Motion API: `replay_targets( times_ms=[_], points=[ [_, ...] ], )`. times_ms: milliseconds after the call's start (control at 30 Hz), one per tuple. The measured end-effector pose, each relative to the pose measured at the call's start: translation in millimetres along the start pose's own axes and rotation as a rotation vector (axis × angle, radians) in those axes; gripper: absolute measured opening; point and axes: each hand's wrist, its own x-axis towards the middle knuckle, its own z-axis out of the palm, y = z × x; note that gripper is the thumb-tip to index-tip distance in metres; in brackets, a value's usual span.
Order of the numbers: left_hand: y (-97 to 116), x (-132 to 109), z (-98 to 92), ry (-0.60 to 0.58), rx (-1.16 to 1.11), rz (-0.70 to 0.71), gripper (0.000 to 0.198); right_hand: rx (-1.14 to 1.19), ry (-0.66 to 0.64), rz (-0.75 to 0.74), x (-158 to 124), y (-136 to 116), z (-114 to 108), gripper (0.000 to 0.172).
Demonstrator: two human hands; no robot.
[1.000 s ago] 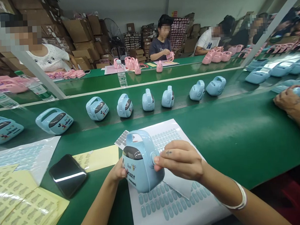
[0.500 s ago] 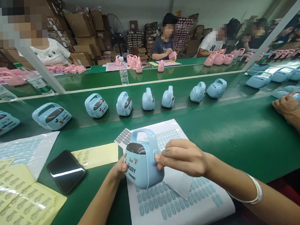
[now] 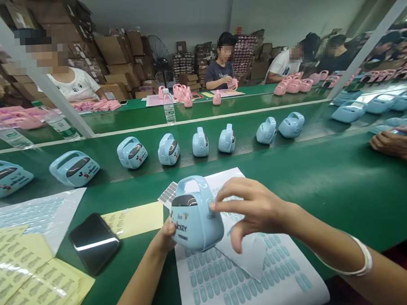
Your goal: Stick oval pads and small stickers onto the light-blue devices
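A light blue handbag-shaped gadget [image 3: 193, 218] with a dark window and printed lettering is held upright over a white sheet of pale blue oval stickers [image 3: 229, 277]. My left hand [image 3: 165, 238] grips its lower left side from below. My right hand [image 3: 251, 207] is at its right side, index finger pressed on a round spot there, the other fingers spread apart and the thumb hanging down.
A black phone [image 3: 93, 242] and yellow label sheets [image 3: 30, 277] lie at left. Several blue gadgets [image 3: 200, 142] stand in a row on the green belt [image 3: 326, 174]. A water bottle [image 3: 169, 107], pink gadgets and seated people are beyond; another person's hand [image 3: 394, 144] is at right.
My right hand's fingers have opened out from a closed hold on the gadget's side, leaving the index finger on it. The gadget has risen slightly.
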Motion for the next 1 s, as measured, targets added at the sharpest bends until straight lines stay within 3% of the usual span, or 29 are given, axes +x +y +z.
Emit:
replay_targets(
  times_ms=[100, 200, 300, 400, 500, 600, 700, 767, 867, 933, 1000],
  points=[
    [2, 5, 11.7, 0.09, 0.047, 0.07, 0.066, 0.174, 0.005, 0.311, -9, -9, 20, 0.081],
    [4, 9, 18.3, 0.217, 0.069, 0.183, 0.073, 0.291, -0.129, 0.59, -17, -15, 49, 0.092],
    [3, 13, 18.2, 0.184, 0.032, 0.222, 0.076, 0.454, 0.051, 0.776, -25, -1, 72, 0.095],
    [-5, 16, 17.9, 0.206, 0.056, 0.32, 0.082, 0.822, 0.286, 0.891, -28, 16, 88, 0.094],
    [-15, 15, 20.6, 0.172, 0.062, 0.428, 0.1, 1.189, 0.281, 0.922, -26, 18, 105, 0.097],
    [-17, 12, 22.1, 0.124, 0.02, 0.364, 0.111, 1.217, 0.211, 0.899, -23, 16, 118, 0.095],
    [-11, 11, 18.6, 0.178, 0.052, 0.336, 0.11, 0.835, 0.22, 0.861, -18, 25, 114, 0.087],
    [-7, 12, 13.9, 0.233, 0.167, 0.375, 0.109, 0.532, 0.345, 0.766, -11, 33, 100, 0.071],
    [-4, 13, 8.9, 0.305, 0.44, 0.401, 0.109, 0.225, 0.573, 0.41, 5, 35, 75, 0.034],
    [-2, 12, 9.7, 0.317, 0.596, 0.399, 0.108, 0.059, 0.591, 0.129, 14, 27, 63, 0.017],
    [1, 10, 12.9, 0.306, 0.695, 0.388, 0.106, -0.076, 0.515, -0.068, 20, 19, 59, 0.014]
  ],
)
